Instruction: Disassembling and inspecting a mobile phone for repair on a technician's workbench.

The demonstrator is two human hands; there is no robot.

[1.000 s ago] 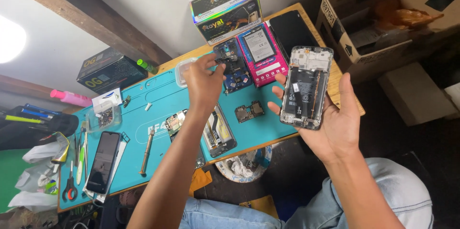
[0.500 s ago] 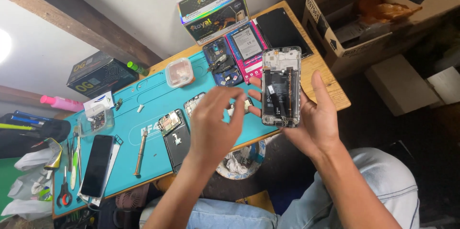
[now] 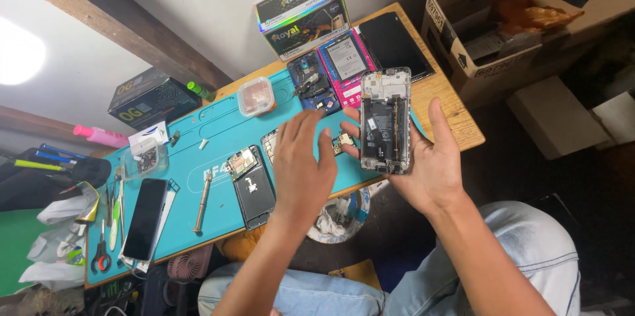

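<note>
My right hand (image 3: 430, 157) holds an opened phone frame (image 3: 385, 119) upright, its bare inner side with boards and cables facing me. My left hand (image 3: 303, 169) hovers above the teal work mat (image 3: 218, 137), fingers apart and slightly curled, just left of the frame; nothing shows in it. Under and beside the left hand lie a black phone back with a circuit board (image 3: 250, 184) and a small module (image 3: 342, 141).
A dark phone (image 3: 145, 218), screwdriver (image 3: 202, 201), scissors and tweezers (image 3: 106, 237) lie at the mat's left. Small clear containers (image 3: 256, 96), a pink phone (image 3: 346, 65), black screen (image 3: 393, 45) and boxes (image 3: 304, 12) stand farther back. Cardboard box (image 3: 522, 25) at right.
My left hand has pulled back from the far side of the mat toward me. The right hand has lifted the phone frame slightly nearer the middle.
</note>
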